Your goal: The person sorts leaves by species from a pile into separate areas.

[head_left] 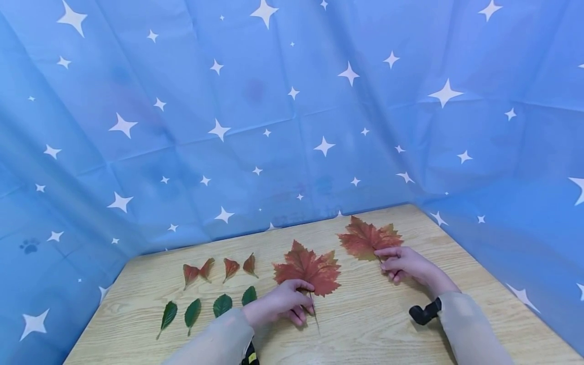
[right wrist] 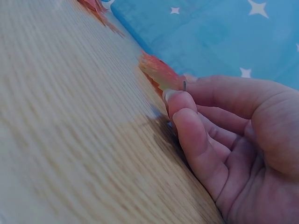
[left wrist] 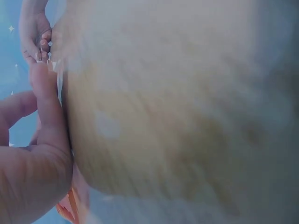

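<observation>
A large red-orange maple leaf point(head_left: 307, 266) lies in the middle of the table, its thin stem pointing toward me. My left hand point(head_left: 285, 302) pinches that stem just below the leaf blade. Farther right and back is a second maple leaf point(head_left: 367, 238), partly green at its edges. My right hand point(head_left: 410, 266) pinches its stem between thumb and forefinger; the dark stem end pokes out in the right wrist view, where the leaf point(right wrist: 159, 70) appears edge-on. In the left wrist view, the left hand point(left wrist: 42, 154) shows at the side, and the pinched stem is hard to make out.
On the left of the wooden table point(head_left: 360, 324), several small reddish leaves point(head_left: 231, 267) form a back row. Several green leaves point(head_left: 192, 312) lie in front of them, one partly behind the left forearm. A blue star-patterned cloth point(head_left: 274, 101) hangs around the table.
</observation>
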`<state>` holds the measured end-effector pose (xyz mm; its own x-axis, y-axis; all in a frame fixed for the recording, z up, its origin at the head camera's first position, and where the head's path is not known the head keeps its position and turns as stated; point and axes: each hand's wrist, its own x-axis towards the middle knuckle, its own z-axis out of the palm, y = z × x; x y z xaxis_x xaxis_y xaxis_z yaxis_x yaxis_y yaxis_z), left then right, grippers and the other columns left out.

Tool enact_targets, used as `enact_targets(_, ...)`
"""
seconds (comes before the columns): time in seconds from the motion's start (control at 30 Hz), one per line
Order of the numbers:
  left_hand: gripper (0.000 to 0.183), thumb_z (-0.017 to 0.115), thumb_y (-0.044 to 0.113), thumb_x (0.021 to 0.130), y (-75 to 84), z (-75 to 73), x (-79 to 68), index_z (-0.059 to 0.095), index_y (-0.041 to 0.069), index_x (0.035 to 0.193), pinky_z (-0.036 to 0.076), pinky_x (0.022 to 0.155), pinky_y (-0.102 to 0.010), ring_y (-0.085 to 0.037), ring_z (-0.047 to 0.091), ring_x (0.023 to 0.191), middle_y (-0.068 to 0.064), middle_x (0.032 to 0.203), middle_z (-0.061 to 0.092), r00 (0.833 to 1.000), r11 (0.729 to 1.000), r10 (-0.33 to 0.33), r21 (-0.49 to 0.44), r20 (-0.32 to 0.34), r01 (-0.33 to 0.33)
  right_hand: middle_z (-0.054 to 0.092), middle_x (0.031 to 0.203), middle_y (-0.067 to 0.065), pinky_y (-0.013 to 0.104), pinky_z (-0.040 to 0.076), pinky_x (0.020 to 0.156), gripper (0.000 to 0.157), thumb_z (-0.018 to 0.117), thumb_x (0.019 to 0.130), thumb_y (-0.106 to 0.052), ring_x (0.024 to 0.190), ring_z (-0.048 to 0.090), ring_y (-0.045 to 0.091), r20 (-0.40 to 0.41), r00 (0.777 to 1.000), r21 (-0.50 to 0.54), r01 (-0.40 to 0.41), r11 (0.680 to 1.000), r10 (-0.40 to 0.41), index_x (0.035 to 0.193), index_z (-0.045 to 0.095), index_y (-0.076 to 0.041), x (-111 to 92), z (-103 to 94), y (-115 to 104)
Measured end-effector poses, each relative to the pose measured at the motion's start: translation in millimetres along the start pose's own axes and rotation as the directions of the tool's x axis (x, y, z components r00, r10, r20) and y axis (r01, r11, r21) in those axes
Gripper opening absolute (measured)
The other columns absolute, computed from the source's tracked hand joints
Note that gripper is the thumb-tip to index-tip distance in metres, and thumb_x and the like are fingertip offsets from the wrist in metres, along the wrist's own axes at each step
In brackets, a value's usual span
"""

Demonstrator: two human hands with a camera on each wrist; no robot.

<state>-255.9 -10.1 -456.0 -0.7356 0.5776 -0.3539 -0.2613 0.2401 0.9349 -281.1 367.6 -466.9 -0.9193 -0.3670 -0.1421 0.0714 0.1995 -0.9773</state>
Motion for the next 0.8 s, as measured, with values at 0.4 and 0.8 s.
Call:
enact_targets(0.4,0.035,0.066,-0.001,0.085,1.0,10.6,1.9,0.054,0.004,0.117,0.049,0.041,-0.026,-0.014,0.055,0.043,-0.016,0.076,0.069,0.995,0.998,0.017,0.067,-0.103,-0.011,0.064,0.084,0.013,0.027,0.052,0.055,0.062,0.058,0.096,-0.005,0.062,0.057,0.015,-0.002,1.0,0.002,-0.001,1.0,0.001,0.147,0.026,0.012,0.9,0.2,-2.9)
enact_targets(0.8,0.033,0.068,-0.002,0.081,5.1,15.8,2.1,0.054,0.004,0.11,0.05,0.041,-0.029,-0.015,0.056,0.042,-0.018,0.072,0.069,0.989,0.992,0.021,0.125,-0.143,-0.003,0.064,0.084,0.013,0.028,0.052,0.057,0.062,0.059,0.096,-0.007,0.064,0.058,0.015,-0.021,1.0,-0.025,-0.024,0.999,0.023,0.146,0.027,0.012,0.0,1.6,-1.0)
